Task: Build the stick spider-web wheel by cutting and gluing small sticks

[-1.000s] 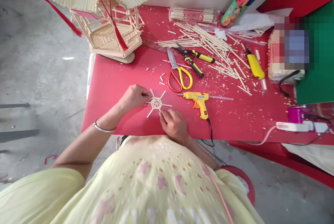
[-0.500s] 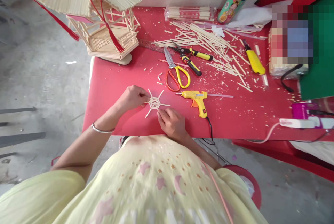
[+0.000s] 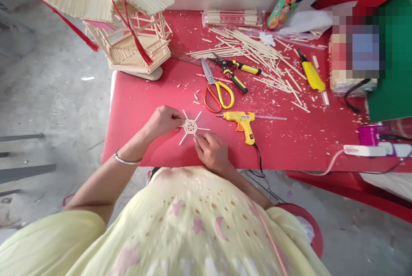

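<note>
A small star-shaped frame of thin wooden sticks (image 3: 190, 127), with spokes sticking out from a hexagonal middle, is between my two hands over the red tabletop. My left hand (image 3: 164, 120) pinches a spoke on its left side between thumb and fingers. At the lower right, my right hand (image 3: 210, 149) is closed on another spoke, whose end is hidden by the fingers. Just to the right lies a yellow glue gun (image 3: 241, 122) on its side, a glue stick poking out of its back. Scissors (image 3: 215, 89) with red and yellow handles rest beyond the frame.
A stick-built pavilion model (image 3: 138, 48) with red tassels stands at the back left. Black-and-yellow pliers (image 3: 236, 70), loose wooden sticks (image 3: 257, 50), a yellow utility knife (image 3: 312, 74) and a power strip (image 3: 367, 150) occupy the back and right. Scraps litter the red table (image 3: 305, 138).
Both hands keep their hold on the star-shaped stick frame in the same place. The view has shifted very slightly; nothing else visibly moves.
</note>
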`<action>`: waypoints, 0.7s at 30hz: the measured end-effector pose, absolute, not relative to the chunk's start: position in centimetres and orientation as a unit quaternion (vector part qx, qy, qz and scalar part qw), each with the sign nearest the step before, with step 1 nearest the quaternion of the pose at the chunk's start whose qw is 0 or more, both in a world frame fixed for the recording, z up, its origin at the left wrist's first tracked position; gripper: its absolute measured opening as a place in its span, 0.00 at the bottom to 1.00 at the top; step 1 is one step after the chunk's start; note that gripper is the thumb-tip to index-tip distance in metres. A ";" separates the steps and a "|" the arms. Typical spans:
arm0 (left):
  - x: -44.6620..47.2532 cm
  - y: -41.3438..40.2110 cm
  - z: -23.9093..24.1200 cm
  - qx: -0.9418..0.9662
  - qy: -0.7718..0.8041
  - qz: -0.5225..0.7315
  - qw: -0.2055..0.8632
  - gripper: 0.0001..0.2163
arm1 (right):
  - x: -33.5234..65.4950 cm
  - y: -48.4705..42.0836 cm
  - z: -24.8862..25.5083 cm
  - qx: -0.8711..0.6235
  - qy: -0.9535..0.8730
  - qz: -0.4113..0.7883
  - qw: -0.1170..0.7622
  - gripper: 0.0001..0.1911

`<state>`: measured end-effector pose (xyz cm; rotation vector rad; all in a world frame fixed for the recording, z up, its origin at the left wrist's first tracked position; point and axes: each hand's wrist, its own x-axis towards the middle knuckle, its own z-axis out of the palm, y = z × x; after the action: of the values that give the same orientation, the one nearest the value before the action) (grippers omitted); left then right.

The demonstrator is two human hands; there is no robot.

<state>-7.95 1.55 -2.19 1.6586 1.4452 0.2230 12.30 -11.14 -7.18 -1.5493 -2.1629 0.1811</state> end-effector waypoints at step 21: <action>-8.0 1.4 -2.5 0.667 0.585 0.101 0.450 0.10 | 12.3 -11.2 -7.3 -0.567 -0.785 0.070 0.238 0.11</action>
<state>-7.97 1.43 -2.53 1.6493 1.4473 0.2490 12.34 -11.24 -7.31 -1.5531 -2.1510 0.1928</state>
